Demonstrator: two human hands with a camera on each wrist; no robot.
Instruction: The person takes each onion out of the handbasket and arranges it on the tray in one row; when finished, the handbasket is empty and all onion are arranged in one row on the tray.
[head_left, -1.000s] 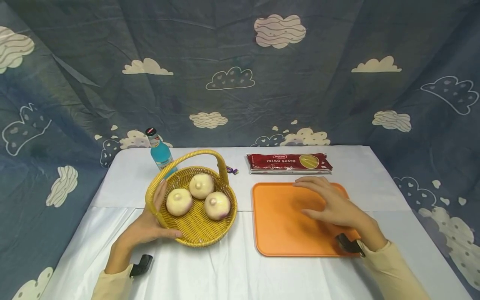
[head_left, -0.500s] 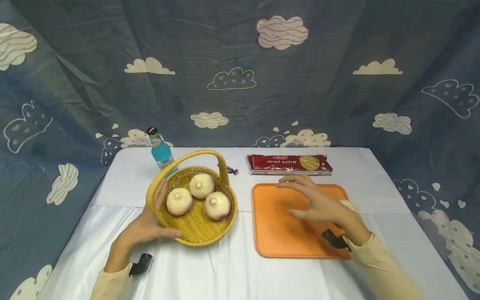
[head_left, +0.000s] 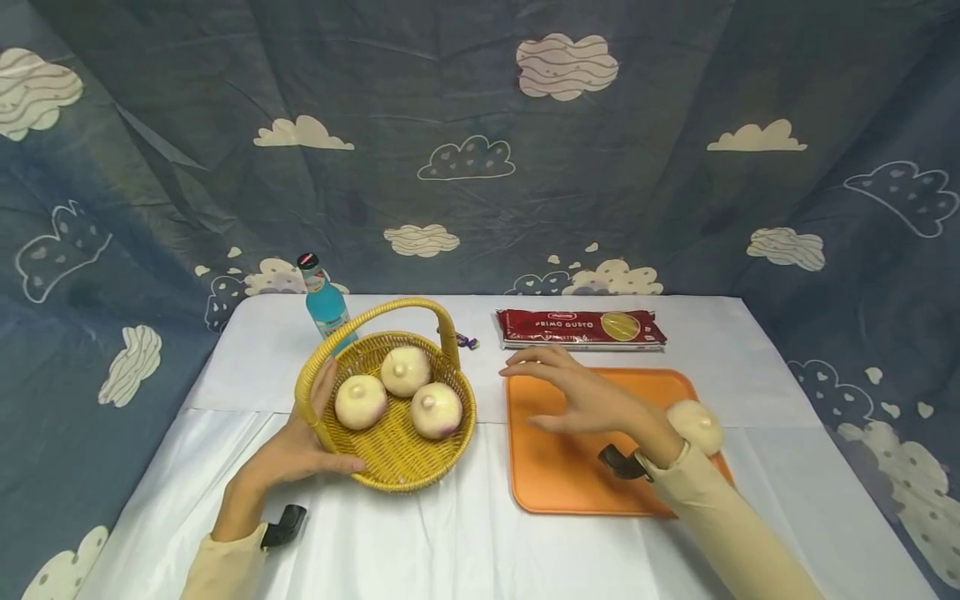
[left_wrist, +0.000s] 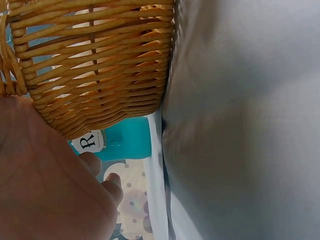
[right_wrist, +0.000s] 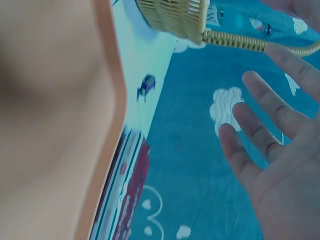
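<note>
My left hand (head_left: 288,454) holds the left side of a yellow wicker basket (head_left: 390,467), thumb at the front and fingers behind the handle. Three white turnip-like vegetables (head_left: 406,371) with a faint purple tinge lie in it. In the left wrist view, the palm is against the basket wall (left_wrist: 100,65). My right hand (head_left: 577,396) hovers over the left part of the orange tray (head_left: 570,492), fingers spread and holding nothing. Another white turnip-like vegetable (head_left: 695,427) sits on the tray's right side, partly behind the right forearm.
A blue bottle (head_left: 327,307) with a dark cap stands behind the basket. A small purple wrapped candy (head_left: 467,342) lies right of the basket handle. Behind the tray is a red Primo Gusto pack (head_left: 577,328). A cloud-print curtain (head_left: 465,83) hangs beyond the white table.
My right hand has moved left across the tray, towards the basket. The vegetable on the tray's right side, hidden earlier by the hand, has come into view. The left hand stays on the basket.
</note>
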